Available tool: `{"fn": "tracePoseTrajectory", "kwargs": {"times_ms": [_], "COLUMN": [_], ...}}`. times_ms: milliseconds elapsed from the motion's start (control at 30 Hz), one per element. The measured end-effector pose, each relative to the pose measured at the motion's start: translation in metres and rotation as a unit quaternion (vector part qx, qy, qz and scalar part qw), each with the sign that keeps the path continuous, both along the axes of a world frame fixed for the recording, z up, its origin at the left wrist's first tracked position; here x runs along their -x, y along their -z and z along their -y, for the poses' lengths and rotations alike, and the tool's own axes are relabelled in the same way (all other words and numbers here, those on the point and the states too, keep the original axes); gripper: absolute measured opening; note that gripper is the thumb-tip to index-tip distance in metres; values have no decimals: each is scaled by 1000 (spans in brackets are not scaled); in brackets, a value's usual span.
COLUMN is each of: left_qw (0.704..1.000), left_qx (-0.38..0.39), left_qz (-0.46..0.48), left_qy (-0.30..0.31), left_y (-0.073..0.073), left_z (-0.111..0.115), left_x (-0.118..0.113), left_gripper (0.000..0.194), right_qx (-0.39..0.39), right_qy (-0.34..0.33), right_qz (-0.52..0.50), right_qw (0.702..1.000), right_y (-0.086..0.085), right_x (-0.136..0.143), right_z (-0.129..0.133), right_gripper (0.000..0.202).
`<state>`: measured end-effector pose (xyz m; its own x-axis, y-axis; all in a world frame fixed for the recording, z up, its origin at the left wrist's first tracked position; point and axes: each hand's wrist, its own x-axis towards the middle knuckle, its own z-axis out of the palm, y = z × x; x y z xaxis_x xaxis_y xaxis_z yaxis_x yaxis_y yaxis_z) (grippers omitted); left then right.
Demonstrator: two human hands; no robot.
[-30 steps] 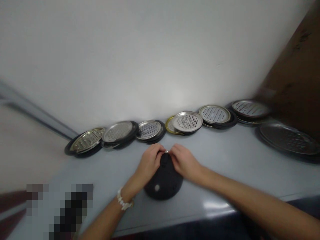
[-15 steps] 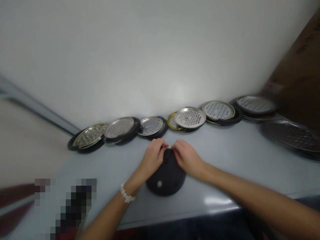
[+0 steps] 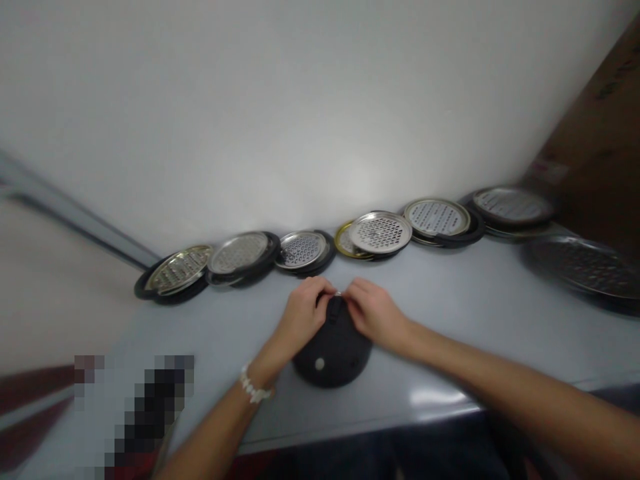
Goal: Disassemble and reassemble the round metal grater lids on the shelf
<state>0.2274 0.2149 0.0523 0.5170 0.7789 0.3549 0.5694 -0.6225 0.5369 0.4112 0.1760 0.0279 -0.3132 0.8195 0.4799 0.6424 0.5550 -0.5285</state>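
Dark cloth fills the bottom of the view, just below the near edge of the grey worktop, where a streak of glare shows. At lower left, a pixelated patch hides part of the scene, with a blurred maroon strip beside it. A white bracelet circles the person's left wrist.

Between the forearms, near the middle of the worktop, is a round black disc. On its near half are a pale dot and, to the right, a fainter dark one. A black tab lies toward its far edge, and a small shiny piece shows there. Whether that edge is lifted cannot be told.

The left hand and right hand meet at the far edge, one on each side of the shiny piece. The fingers of both are drawn in to a narrow pinch on the disc there; their exact grip is too small to tell.

Beyond the hands, six stacks of round grater plates and dark rings run along the foot of the white wall, some overlapping. A larger dark plate is at far right, beside a brown box with dark marks. A grey strip slants down to the left-hand stack.
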Motion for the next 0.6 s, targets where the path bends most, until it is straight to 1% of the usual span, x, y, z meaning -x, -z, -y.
{"fn": "tracePoseTrajectory", "kwargs": {"times_ms": [167,433,600], "left_qw": [1000,999,999], "left_qx": [-3,-14,-17], "left_qz": [-9,-27,-13], "left_qy": [5,16,35], "left_y": [-2,0,2], "left_z": [0,0,-1], "left_x": [0,-1,-1], "left_gripper": [18,18,18], "right_qx": [11,-4,-11], "right_qy": [1,14,23], "right_qz": [10,49,34], "right_qw": [1000,999,999], "right_y": [0,2,4], "right_x": [1,2,2], "right_z": [1,3,5], "right_gripper": [20,19,18]}}
